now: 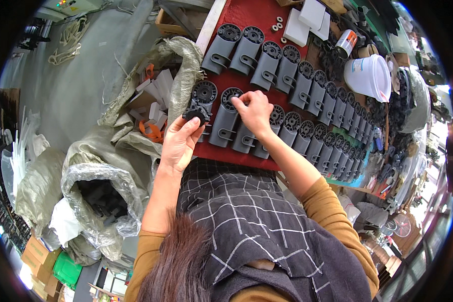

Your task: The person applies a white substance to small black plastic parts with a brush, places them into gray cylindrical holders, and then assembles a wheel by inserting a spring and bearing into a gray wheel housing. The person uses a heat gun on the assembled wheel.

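Note:
My left hand (180,141) is closed on a black, toothed plastic part (195,114) at the near left end of the bench. Behind that part stands a grey plastic housing (205,92) with a round, dark slotted top. My right hand (255,111) is over the neighbouring grey housing (223,125), its fingertips pinched at the edge of the round top. Whatever those fingers hold, if anything, is hidden. Two rows of similar housings run off to the right, each with a round top and a curved loop on the body; a far-row housing (220,49) stands beyond my hands.
The bench top (239,15) is red. White boxes (312,15), a can (346,43) and a white bucket (365,75) stand beyond the rows. Left of the bench, an open woven sack (183,63) holds scraps, and a plastic-lined bag (93,173) holds dark parts.

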A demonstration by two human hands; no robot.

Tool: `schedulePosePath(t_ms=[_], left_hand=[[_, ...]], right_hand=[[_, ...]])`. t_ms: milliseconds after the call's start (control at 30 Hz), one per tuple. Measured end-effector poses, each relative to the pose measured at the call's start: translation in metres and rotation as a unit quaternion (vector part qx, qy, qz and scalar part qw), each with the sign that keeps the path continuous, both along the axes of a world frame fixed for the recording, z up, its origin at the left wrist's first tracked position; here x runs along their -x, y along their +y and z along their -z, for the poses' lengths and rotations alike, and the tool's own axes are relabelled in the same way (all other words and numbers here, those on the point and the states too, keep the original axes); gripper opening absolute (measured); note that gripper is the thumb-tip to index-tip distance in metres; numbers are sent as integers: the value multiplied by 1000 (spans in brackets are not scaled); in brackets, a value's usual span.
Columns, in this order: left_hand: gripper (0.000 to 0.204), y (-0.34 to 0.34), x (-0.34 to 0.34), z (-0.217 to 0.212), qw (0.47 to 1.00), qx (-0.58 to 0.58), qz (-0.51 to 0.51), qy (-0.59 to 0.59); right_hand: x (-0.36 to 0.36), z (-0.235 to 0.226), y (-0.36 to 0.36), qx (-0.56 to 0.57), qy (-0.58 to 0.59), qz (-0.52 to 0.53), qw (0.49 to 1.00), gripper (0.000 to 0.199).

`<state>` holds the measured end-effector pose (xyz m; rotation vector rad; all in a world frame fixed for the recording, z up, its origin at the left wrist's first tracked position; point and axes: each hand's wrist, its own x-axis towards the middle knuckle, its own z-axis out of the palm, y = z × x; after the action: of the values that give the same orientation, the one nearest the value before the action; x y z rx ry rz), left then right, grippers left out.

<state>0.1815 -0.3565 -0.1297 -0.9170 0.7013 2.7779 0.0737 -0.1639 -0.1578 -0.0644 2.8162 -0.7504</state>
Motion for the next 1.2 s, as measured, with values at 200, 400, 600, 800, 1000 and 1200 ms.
schedulePosePath(t_ms=[200, 400, 600, 800, 1000, 1200], left_hand=[[13, -3, 6, -3, 1000, 4, -3, -4], [15, -3, 11, -8, 1000, 21, 1, -8], [16, 3, 19, -12, 999, 30, 25, -5], [21, 19, 25, -18, 995, 22, 94, 18], [26, 32, 31, -14, 990, 64, 126, -16], [27, 39, 31, -10, 989, 56, 132, -36]], right_hand=[[-1, -4, -8, -23, 17, -42, 999, 21], [0, -3, 5, -57, 139, -163, 975, 31], [1, -23, 0, 1, 144, -147, 979, 27], [-11, -67, 0, 413, -165, -40, 895, 19], [-16, -53, 40, 410, -174, 112, 888, 18], [-23, -7, 64, 125, -28, 115, 985, 21]])
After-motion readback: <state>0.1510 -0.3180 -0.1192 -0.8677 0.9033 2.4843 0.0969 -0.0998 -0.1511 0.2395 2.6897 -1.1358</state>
